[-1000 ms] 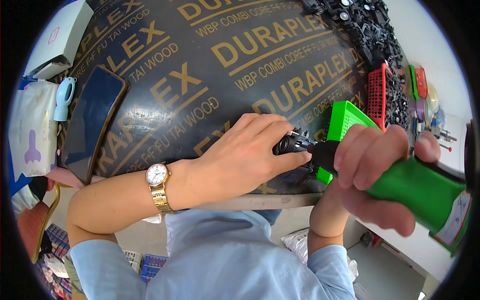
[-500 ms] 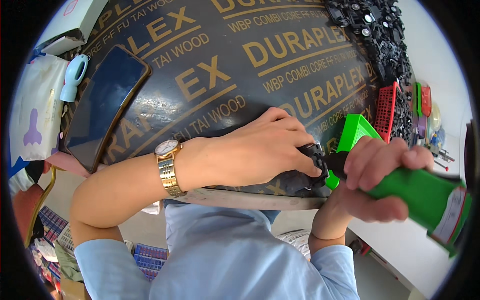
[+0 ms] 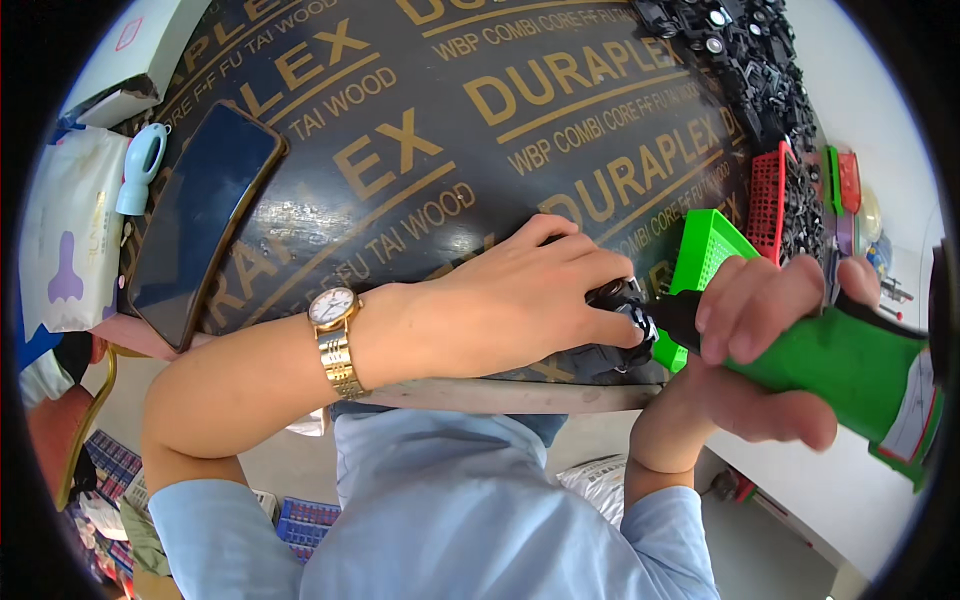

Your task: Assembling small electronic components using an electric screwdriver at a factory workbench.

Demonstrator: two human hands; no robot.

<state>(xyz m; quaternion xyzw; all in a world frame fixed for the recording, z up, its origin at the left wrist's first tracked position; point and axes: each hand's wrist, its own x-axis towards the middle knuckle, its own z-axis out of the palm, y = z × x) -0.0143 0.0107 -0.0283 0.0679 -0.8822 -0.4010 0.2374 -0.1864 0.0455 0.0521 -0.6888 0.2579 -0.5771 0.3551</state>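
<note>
Palm down at the table's front edge, my left hand [image 3: 510, 300] is closed on a small black plastic part [image 3: 640, 325], pinning it with thumb and fingers. Much of that part hides beneath the hand. My right hand [image 3: 745, 315] wraps a green electric screwdriver [image 3: 855, 370] that lies nearly level. The tool's black nose [image 3: 680, 312] points left at the plastic part and meets or almost meets its right side; exact contact cannot be made out.
Behind my right hand are a green basket [image 3: 710, 240] and a red basket [image 3: 768, 200]. A heap of black parts [image 3: 760, 70] covers the far right. At left lie a phone [image 3: 205, 215], a light blue handheld item [image 3: 143, 168], a tissue pack [image 3: 75, 230] and a white box [image 3: 135, 50].
The view has shifted slightly. My right hand's fingers have moved a little on the green screwdriver. The black part has turned slightly under my left hand, which keeps its hold.
</note>
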